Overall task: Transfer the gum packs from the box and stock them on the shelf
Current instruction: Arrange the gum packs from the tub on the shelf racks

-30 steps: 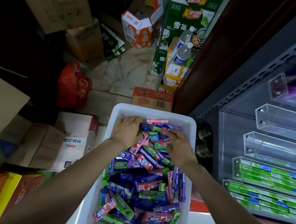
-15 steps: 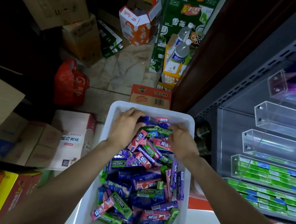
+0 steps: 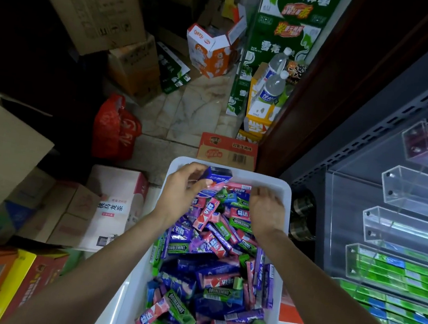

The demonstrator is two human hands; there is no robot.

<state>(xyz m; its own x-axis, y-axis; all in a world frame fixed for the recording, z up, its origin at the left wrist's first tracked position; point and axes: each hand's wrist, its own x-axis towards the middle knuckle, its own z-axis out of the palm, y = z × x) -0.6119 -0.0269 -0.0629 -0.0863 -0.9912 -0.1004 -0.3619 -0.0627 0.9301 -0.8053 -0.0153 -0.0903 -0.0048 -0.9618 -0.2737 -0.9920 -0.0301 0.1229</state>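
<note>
Left fingers around blue gum pack

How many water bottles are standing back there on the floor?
2, side by side among the cartons beyond the white box: one bottle, the other bottle just behind it. More may be hidden.

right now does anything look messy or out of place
The gum packs lie jumbled at all angles in the white box, unlike the neat rows on the shelf. Nothing has spilled outside it.
</note>
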